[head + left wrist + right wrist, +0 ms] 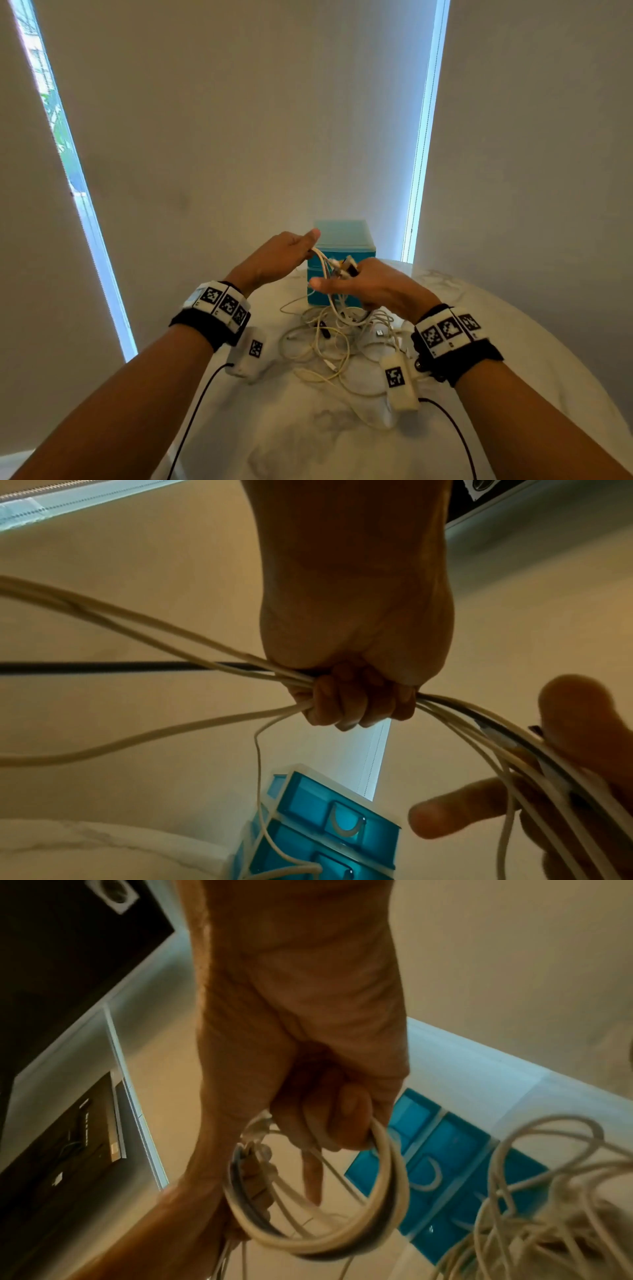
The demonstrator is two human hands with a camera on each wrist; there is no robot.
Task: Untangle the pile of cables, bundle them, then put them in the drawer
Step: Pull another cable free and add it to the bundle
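Observation:
Both hands are raised above a tangled pile of white cables (329,342) on the marble table (308,428). My left hand (294,250) grips a bunch of white cables and one dark cable (171,642) in a fist (352,696). My right hand (359,287) holds the same bunch a little to the right, with connector ends (346,265) sticking up between the hands. In the right wrist view its fingers (335,1118) curl round a loop of white and dark cable (383,1204). Strands hang from both hands down to the pile. The blue drawer unit (346,236) stands just behind the hands, its drawers closed (308,799).
Roller blinds hang close behind the table, with bright window strips (424,137) at left and right. The table's rounded edge (513,329) curves away on the right. Black leads (198,404) run from my wrist cameras toward me. A dark wall panel (68,1150) shows in the right wrist view.

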